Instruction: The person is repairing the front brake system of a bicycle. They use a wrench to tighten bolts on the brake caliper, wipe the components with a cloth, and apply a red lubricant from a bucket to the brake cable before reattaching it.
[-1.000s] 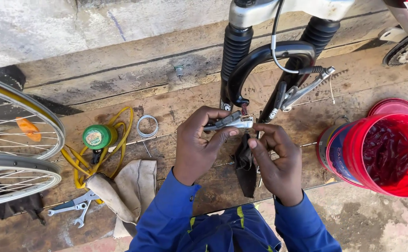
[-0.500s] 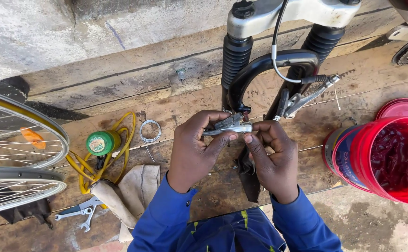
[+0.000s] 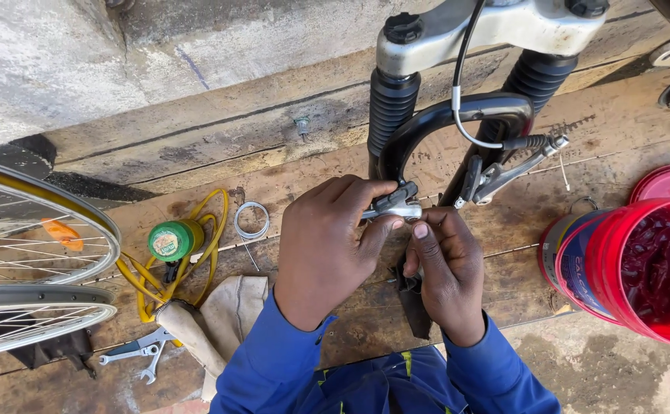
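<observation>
My left hand [image 3: 327,249] grips a silver brake arm with a black pad [image 3: 393,204] at the left leg of a black bicycle suspension fork [image 3: 396,107]. My right hand [image 3: 444,272] is beside it, thumb pressed up against the underside of the same brake arm. The opposite brake arm [image 3: 504,172] sticks out to the right, with a black cable [image 3: 465,84] looping down into it. Both sleeves are blue.
Two spoked wheels [image 3: 28,261] lie at the left. A green-capped can [image 3: 172,240], yellow hose [image 3: 211,230], wire coil [image 3: 251,220], cloth [image 3: 220,322] and spanners [image 3: 139,354] rest on the wooden planks. A red bucket [image 3: 649,268] of dark red grease stands at the right.
The view has shifted downward slightly and the fork sits lower in the frame. Both hands stay on the brake arm, the right thumb pushing closer under it.
</observation>
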